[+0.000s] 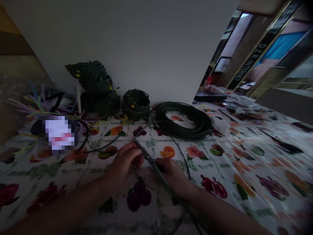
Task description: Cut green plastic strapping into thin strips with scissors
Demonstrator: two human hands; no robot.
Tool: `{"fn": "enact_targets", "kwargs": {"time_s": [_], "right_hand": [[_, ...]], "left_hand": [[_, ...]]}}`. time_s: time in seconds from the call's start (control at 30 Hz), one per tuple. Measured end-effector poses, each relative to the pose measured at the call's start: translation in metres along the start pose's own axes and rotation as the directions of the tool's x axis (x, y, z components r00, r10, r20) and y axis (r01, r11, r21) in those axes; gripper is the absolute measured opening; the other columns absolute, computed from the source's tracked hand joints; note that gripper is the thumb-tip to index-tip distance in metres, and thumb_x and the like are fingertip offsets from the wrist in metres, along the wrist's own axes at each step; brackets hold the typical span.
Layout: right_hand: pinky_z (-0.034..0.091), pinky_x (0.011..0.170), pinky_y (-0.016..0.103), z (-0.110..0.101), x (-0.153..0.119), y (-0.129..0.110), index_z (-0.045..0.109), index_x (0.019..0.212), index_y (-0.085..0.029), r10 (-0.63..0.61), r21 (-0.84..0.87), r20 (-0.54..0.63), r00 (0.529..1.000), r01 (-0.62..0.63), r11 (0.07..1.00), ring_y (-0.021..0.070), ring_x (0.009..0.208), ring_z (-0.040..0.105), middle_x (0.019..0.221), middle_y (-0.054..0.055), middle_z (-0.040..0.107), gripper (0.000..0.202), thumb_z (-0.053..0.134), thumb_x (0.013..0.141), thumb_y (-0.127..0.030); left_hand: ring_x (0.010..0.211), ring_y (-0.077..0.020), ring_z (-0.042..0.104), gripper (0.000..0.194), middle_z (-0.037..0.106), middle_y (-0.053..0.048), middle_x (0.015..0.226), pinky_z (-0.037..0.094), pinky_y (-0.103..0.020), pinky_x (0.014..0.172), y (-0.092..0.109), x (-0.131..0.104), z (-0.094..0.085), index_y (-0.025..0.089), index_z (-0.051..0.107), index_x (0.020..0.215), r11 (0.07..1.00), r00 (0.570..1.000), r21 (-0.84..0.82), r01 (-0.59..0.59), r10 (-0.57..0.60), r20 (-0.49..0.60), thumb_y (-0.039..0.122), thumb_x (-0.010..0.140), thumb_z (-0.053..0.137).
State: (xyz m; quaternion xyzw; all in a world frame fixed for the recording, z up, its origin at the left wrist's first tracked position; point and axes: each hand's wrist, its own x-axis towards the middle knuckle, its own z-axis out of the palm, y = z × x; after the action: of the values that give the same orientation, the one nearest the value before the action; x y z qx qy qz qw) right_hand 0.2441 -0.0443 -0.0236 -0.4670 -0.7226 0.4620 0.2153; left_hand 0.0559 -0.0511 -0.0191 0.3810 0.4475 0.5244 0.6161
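Observation:
Long dark green strips (156,169) run diagonally between my hands, from a bend near the middle of the table down to the lower right. My left hand (129,156) pinches their upper end between thumb and fingers. My right hand (171,173) is closed around the strips a little lower down; its fingertips are partly hidden. Beyond my hands lies a large coil of dark green strip (202,125), and a small round woven green piece (136,105) stands to its left. A thin loose strand curves from the coil past my right hand.
A taller woven green piece with yellow bits (94,78) stands at the back left, beside pastel strips (36,104) and a blurred-out packet (60,133). Scissors (286,145) lie at the right on the fruit-patterned tablecloth (227,209). A white panel (146,49) rises behind.

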Motion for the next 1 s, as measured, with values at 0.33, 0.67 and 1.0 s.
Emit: {"fn": "enact_targets", "kwargs": {"time_s": [0.33,0.67,1.0], "right_hand": [[0.027,0.039,0.022,-0.018,0.026,0.018,0.053,0.065,-0.019,0.101,0.385,-0.024,0.995,-0.085,0.919,0.0098,0.041,0.041,0.05,-0.005,0.046,0.044,0.07,0.077,-0.057],[0.029,0.033,0.02,-0.024,0.04,0.026,0.052,0.062,-0.019,0.116,0.707,-0.194,0.974,0.057,0.705,0.0072,0.035,0.037,0.045,-0.007,0.046,0.047,0.077,0.069,-0.058],[0.032,0.034,0.019,-0.024,0.045,0.034,0.054,0.06,-0.018,0.064,0.754,-0.33,0.942,0.222,0.618,0.0062,0.035,0.039,0.047,-0.007,0.047,0.047,0.081,0.068,-0.056]], "left_hand": [[0.058,-0.0123,0.058,0.018,0.063,0.001,0.066,0.044,-0.025,0.055,-0.006,0.016,-0.008,0.018,0.056,0.073,0.998,0.999,0.052,-0.035,0.035,0.018,0.032,0.082,0.063],[0.055,-0.0121,0.056,0.018,0.059,0.002,0.06,0.044,-0.024,0.055,-0.005,0.026,-0.018,0.019,0.058,0.072,0.928,0.985,0.332,-0.169,0.146,0.093,0.032,0.083,0.065],[0.05,-0.0157,0.059,0.023,0.061,0.001,0.062,0.048,-0.028,0.05,0.02,0.044,-0.003,0.02,0.056,0.074,0.843,0.998,0.535,-0.057,0.07,-0.004,0.039,0.076,0.068]]}}
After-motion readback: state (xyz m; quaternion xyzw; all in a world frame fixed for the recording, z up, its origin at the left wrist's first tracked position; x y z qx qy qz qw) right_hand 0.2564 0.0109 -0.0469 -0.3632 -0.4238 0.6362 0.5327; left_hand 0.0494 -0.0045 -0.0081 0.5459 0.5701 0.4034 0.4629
